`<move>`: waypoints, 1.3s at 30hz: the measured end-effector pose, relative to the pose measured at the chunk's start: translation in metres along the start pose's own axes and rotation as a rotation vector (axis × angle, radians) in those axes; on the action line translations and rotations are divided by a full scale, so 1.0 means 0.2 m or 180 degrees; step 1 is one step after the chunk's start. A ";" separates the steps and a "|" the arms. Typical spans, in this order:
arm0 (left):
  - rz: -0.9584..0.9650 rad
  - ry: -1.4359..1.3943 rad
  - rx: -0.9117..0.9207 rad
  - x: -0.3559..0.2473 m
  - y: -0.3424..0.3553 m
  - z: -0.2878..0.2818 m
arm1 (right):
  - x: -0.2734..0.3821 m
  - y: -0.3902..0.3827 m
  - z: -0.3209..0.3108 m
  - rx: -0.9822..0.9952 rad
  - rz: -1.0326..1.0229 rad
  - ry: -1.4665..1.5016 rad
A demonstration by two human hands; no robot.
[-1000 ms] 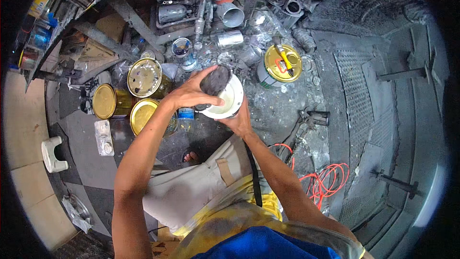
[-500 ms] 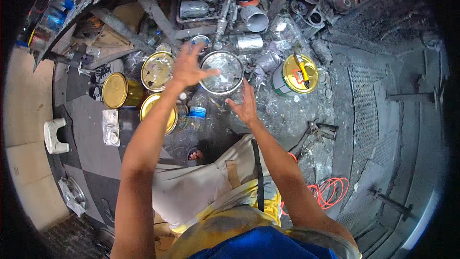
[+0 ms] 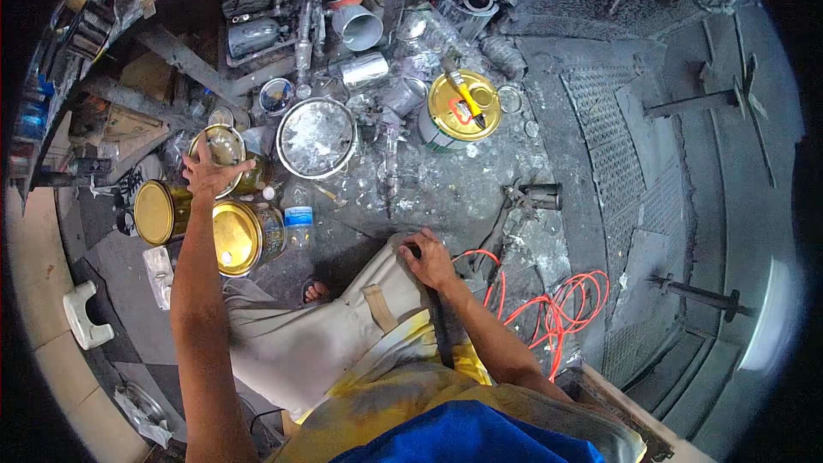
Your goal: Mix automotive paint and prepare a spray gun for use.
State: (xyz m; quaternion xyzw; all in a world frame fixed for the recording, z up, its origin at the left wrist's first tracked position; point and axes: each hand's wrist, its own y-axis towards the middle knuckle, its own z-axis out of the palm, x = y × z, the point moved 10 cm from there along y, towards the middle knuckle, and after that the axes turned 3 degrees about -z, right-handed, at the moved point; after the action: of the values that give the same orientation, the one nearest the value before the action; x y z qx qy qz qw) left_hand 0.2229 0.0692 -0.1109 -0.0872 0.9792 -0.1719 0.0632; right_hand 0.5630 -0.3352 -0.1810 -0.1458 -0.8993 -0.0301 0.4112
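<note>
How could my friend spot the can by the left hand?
On the floor past the person's legs, three gold cans cluster at left. It's the farthest can, with a dull lid under the left hand; the others' lids are brighter gold.

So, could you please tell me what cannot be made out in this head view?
- Head view: part of the spotted can lid, hidden by the left hand.
- Head view: the right hand's palm, hidden by the hand itself.
- Head view: contents of the gold-lidded can under the yellow-handled tool, hidden by its lid.
- Head view: upper-left shelf items, too dark and blurred.
</note>
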 end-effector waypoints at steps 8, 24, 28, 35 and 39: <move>-0.0112 0.0096 -0.0150 0.08 0.04 0.00 | 0.01 0.45 -0.74 -0.1462 0.0175 0.0021; -0.0218 0.0094 0.0047 0.03 0.00 0.01 | -0.05 1.14 -1.01 -0.1639 -0.0610 -0.1169; -0.0290 0.0077 -0.0094 0.10 0.01 -0.01 | 0.51 1.16 -1.21 -0.2048 -0.0801 -0.0476; -0.0212 -0.0131 -0.0145 0.05 -0.02 -0.08 | 1.40 1.26 -1.67 -0.2508 -0.1668 -0.0324; -0.0168 -0.0139 -0.0126 0.05 0.00 -0.07 | 1.46 1.31 -1.78 -0.2679 -0.1732 0.0308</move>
State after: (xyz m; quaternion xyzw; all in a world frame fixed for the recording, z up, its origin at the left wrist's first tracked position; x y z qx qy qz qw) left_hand 0.2115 0.0713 -0.0977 -0.1180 0.9782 -0.1522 0.0783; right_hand 0.7176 -0.0772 0.2558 -0.0578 -0.7946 -0.5030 0.3352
